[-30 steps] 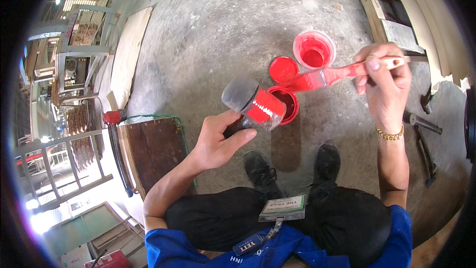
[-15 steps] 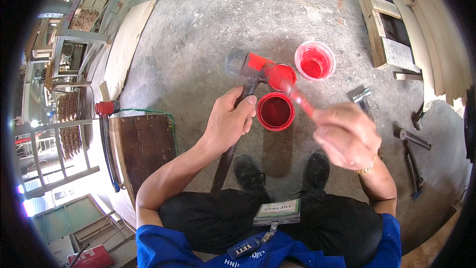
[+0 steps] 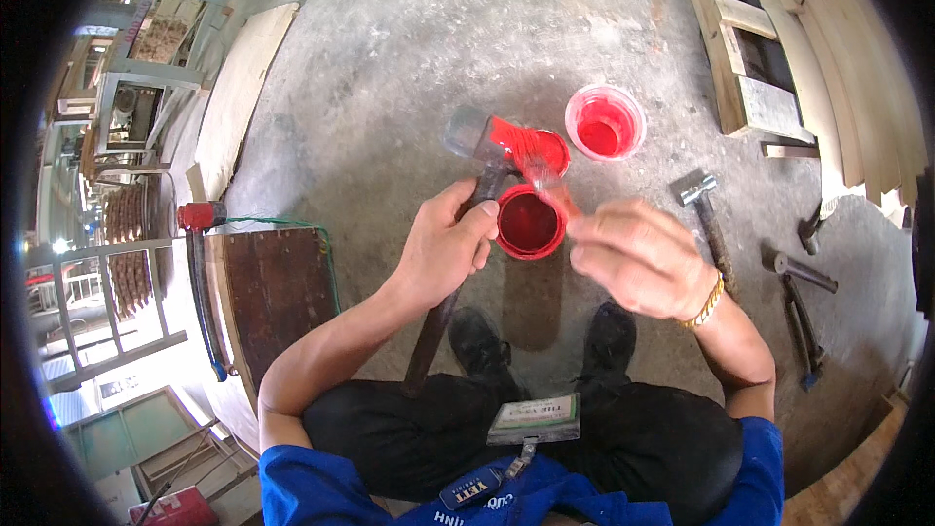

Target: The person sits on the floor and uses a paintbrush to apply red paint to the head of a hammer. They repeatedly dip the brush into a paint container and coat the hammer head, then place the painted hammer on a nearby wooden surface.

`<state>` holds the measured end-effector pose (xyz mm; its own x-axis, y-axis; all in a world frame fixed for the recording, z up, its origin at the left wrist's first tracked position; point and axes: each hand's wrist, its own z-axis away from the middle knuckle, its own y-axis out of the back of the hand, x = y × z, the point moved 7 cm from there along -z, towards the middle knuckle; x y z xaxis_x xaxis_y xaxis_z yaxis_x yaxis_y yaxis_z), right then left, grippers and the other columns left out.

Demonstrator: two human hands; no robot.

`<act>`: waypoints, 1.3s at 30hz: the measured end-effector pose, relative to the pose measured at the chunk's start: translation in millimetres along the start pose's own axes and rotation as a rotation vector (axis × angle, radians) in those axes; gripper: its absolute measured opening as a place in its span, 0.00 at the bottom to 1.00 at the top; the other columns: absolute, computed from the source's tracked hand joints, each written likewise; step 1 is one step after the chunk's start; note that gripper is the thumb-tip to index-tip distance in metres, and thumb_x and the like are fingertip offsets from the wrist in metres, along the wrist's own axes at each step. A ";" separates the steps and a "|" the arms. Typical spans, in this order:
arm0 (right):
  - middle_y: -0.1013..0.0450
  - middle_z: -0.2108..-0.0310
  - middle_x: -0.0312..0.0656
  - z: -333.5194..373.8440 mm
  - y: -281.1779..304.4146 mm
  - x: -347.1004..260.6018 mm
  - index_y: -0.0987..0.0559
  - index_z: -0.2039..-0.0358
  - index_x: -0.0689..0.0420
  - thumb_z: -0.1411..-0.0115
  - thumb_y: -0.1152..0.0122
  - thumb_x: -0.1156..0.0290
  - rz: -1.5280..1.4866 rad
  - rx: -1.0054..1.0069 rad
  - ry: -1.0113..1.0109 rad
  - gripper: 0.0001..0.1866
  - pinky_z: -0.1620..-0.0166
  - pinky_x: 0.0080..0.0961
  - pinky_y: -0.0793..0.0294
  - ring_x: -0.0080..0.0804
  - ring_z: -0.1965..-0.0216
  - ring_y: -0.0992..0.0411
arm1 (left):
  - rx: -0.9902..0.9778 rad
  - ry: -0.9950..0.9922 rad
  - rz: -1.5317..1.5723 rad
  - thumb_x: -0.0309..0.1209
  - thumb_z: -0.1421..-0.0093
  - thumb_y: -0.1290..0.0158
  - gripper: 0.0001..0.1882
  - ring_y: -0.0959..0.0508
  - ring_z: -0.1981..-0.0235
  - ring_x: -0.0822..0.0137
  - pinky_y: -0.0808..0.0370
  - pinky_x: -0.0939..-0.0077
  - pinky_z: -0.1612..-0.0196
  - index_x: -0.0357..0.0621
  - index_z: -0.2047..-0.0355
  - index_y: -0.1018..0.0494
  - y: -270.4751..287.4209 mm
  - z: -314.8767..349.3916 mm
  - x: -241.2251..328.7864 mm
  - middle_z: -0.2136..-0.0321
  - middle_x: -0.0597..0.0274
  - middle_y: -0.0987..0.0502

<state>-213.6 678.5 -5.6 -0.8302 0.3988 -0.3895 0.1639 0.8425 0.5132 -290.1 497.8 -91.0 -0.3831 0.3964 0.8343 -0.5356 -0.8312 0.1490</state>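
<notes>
My left hand (image 3: 443,244) is closed round the dark handle of a hammer (image 3: 429,336), held tilted with its head up and away from me. One end of the head has wet red paint; the other end looks dull and grey. In my right hand (image 3: 643,258) is a paintbrush (image 3: 557,197) with a red handle, its blurred bristles at the red end of the head. Just beyond my left fingers, an open can of red paint (image 3: 558,237) stands on the floor. A red round lid (image 3: 557,149) lies behind it, partly hidden by the brush.
A white tub (image 3: 634,105) with red paint stands at the far right of the can. On the floor to the right lie a hammer (image 3: 698,190) and other hammers (image 3: 806,273). A wooden pallet (image 3: 735,24) is beyond. At left, a red-headed hammer (image 3: 200,216) rests beside a brown box (image 3: 282,278).
My right hand has moved left and slightly up, bringing the paintbrush closer to the hammer head. My left hand keeps its grip on the hammer, nearly still.
</notes>
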 end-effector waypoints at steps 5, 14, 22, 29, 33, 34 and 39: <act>0.28 0.64 0.49 0.3 5.4 -3.6 0.23 0.70 0.65 0.53 0.41 0.69 -0.040 0.046 0.054 0.13 0.70 0.29 0.23 0.41 0.69 0.26 | -0.043 0.035 -0.025 0.32 0.38 0.55 0.08 0.32 0.82 0.77 0.36 0.82 0.79 0.38 0.67 0.34 0.9 1.5 -4.0 0.77 0.66 0.31; 0.26 0.65 0.50 -5.4 3.8 0.0 0.23 0.70 0.64 0.45 0.46 0.66 -0.106 -0.212 0.115 0.13 0.71 0.28 0.24 0.41 0.71 0.26 | -0.092 0.036 -0.050 0.30 0.38 0.56 0.07 0.32 0.81 0.78 0.37 0.82 0.79 0.38 0.66 0.33 -1.8 1.6 -6.8 0.76 0.67 0.32; 0.26 0.64 0.50 -7.2 -0.3 9.0 0.24 0.70 0.64 0.51 0.38 0.74 -0.015 -0.142 0.021 0.09 0.71 0.29 0.24 0.41 0.71 0.26 | -0.055 -0.018 -0.038 0.31 0.40 0.55 0.08 0.36 0.86 0.78 0.40 0.79 0.83 0.39 0.73 0.35 -5.1 0.5 -2.6 0.87 0.67 0.34; 0.27 0.63 0.48 -2.4 9.1 -0.9 0.23 0.70 0.63 0.50 0.43 0.67 0.002 -0.005 0.084 0.12 0.71 0.27 0.22 0.38 0.68 0.25 | -0.047 -0.060 -0.042 0.30 0.41 0.55 0.07 0.35 0.86 0.78 0.40 0.78 0.82 0.39 0.72 0.35 -4.1 0.9 -3.3 0.87 0.67 0.35; 0.28 0.63 0.48 -7.8 -1.2 2.5 0.23 0.69 0.63 0.49 0.43 0.66 0.026 -0.034 0.078 0.12 0.71 0.28 0.23 0.39 0.69 0.25 | -0.068 -0.040 -0.059 0.30 0.42 0.54 0.08 0.34 0.85 0.77 0.39 0.77 0.81 0.37 0.71 0.34 -7.5 -0.9 -4.4 0.87 0.66 0.34; 0.28 0.63 0.48 -7.7 -8.1 -0.6 0.24 0.69 0.63 0.49 0.43 0.67 -0.001 -0.099 0.113 0.12 0.71 0.28 0.23 0.39 0.69 0.25 | -0.065 -0.052 -0.076 0.30 0.42 0.54 0.08 0.34 0.85 0.76 0.38 0.76 0.81 0.37 0.71 0.34 -7.5 -0.8 -3.2 0.87 0.66 0.34; 0.26 0.67 0.47 -4.3 0.2 -7.4 0.24 0.69 0.63 0.52 0.37 0.75 -0.120 0.037 -0.003 0.09 0.70 0.28 0.23 0.38 0.70 0.25 | -0.062 -0.061 -0.139 0.29 0.43 0.52 0.07 0.32 0.84 0.75 0.36 0.75 0.79 0.35 0.69 0.33 -8.3 1.4 -2.3 0.85 0.65 0.33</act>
<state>-209.7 674.2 0.6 -0.8435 0.2955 -0.4485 0.0834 0.8970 0.4342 -283.7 503.2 -93.5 -0.2571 0.4801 0.8387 -0.6267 -0.7435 0.2335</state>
